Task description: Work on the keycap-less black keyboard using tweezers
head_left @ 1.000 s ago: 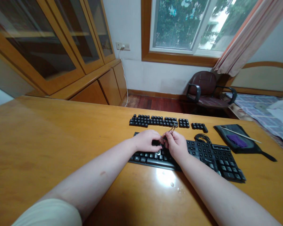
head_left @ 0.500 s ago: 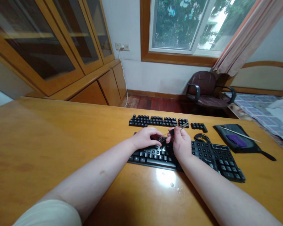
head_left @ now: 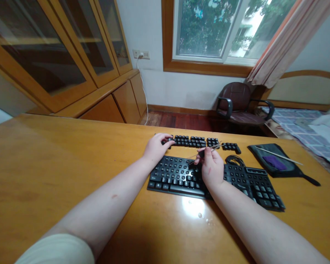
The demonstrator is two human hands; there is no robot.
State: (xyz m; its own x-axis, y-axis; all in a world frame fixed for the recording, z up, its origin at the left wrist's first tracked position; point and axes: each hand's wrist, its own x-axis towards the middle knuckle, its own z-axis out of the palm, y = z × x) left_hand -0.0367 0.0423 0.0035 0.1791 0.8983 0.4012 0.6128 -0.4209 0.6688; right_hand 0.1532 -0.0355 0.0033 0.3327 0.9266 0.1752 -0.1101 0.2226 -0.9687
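Black keyboard (head_left: 178,170) is lying below rows of loose keycaps (head_left: 198,142)

Across the centre and lower right of the frame, the keyboard is resting flat on a glossy wooden table (head_left: 71,157). Keycaps are sitting along its lower edge and at its right end, while small square mounts are showing over much of the upper rows. Just above it in the picture, the loose keycaps are standing in separate black clusters.

The left hand (head_left: 155,146) is reaching over the leftmost cluster, its thumb and fingers curving around the keycaps there; I cannot tell whether its grip is pinching one. The right hand (head_left: 213,168) is hovering over the middle of the keyboard, its grip closing firmly around a wire keycap puller (head_left: 201,154). One end of the wire is pointing toward the keyboard's upper rows, the other toward the upper right.

A coiled cable (head_left: 235,160) is lying just behind the keyboard, right of centre. At the right of the frame, a dark pouch (head_left: 291,169) is bearing a purple cloth (head_left: 274,163) and a pale, thin stick (head_left: 279,156). Farther up, a maroon armchair (head_left: 235,99) is standing below the window (head_left: 206,36).
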